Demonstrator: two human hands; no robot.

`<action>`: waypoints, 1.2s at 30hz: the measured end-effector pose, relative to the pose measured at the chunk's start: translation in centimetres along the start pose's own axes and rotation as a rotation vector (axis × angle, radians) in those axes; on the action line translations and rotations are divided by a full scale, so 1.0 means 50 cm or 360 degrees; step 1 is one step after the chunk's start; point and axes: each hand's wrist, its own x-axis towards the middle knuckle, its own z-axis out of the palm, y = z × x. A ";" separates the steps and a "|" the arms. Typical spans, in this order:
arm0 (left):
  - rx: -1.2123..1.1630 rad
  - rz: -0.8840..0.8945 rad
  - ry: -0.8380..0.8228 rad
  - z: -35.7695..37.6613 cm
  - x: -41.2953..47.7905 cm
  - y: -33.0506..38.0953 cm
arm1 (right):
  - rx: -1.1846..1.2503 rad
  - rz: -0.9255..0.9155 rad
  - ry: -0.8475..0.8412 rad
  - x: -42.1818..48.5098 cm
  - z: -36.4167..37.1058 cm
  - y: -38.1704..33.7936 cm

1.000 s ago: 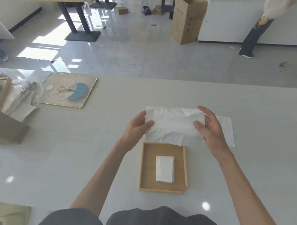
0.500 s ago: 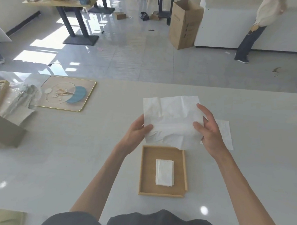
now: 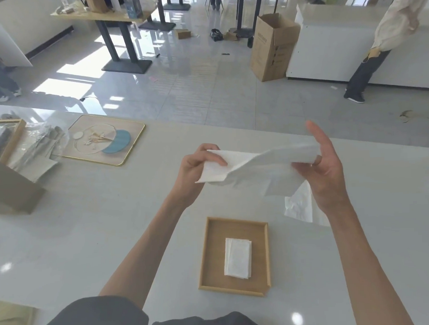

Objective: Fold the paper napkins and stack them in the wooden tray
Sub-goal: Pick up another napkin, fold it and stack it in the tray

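A white paper napkin (image 3: 260, 166) hangs in the air above the table, bent over on itself, with both my hands gripping it. My left hand (image 3: 196, 168) pinches its left end and my right hand (image 3: 324, 167) pinches its right end, index finger raised. Below them the wooden tray (image 3: 212, 258) lies on the white table, holding one folded napkin (image 3: 238, 258) near its middle. Another flat napkin (image 3: 300, 206) lies on the table to the right, partly hidden by my right forearm.
A gold-rimmed tray (image 3: 134, 143) with a blue disc and small items lies at the back left. A wooden box (image 3: 8, 146) and plastic wrapping stand at the far left. A person (image 3: 385, 44) stands beyond the table at the right, near a cardboard box (image 3: 272, 49).
The napkin went from held flat and upright to bent over, its top edge brought toward me. Both hands rose and moved away from the tray.
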 end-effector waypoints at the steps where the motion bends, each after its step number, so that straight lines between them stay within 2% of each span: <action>1: -0.0019 0.0008 0.0000 0.005 0.003 0.008 | -0.0066 -0.0039 0.0004 0.004 0.000 -0.002; 5: -0.0041 -0.0038 0.0109 0.019 0.016 0.024 | -0.0089 -0.0099 0.0123 0.013 0.004 0.001; 10: -0.0032 -0.0043 0.0214 0.008 0.027 0.021 | -0.0009 -0.0058 0.0123 0.025 -0.004 0.021; 12: -0.0030 -0.0014 0.0217 0.005 0.030 0.023 | 0.0139 0.0032 0.0151 0.029 -0.010 0.025; 14: -0.0002 -0.0020 0.0241 0.005 0.032 0.021 | 0.0306 0.0252 0.0130 0.035 -0.009 0.031; 17: 0.0084 -0.0038 0.0275 0.004 0.034 0.013 | 0.0170 0.0450 0.0090 0.031 0.002 0.051; 21: 0.0119 -0.0076 0.0336 -0.002 0.031 0.011 | 0.0150 0.0414 0.0162 0.024 -0.002 0.051; 24: 0.0169 -0.0104 0.0386 -0.004 0.029 0.012 | 0.0127 0.0392 0.0121 0.024 -0.008 0.050; 32: 0.0165 -0.0141 0.0425 -0.001 0.026 0.009 | 0.0320 0.0535 0.0110 0.023 -0.019 0.055; 36: 0.0195 -0.0148 0.0422 0.004 0.024 0.010 | 0.0023 0.0487 0.0159 0.016 -0.007 0.064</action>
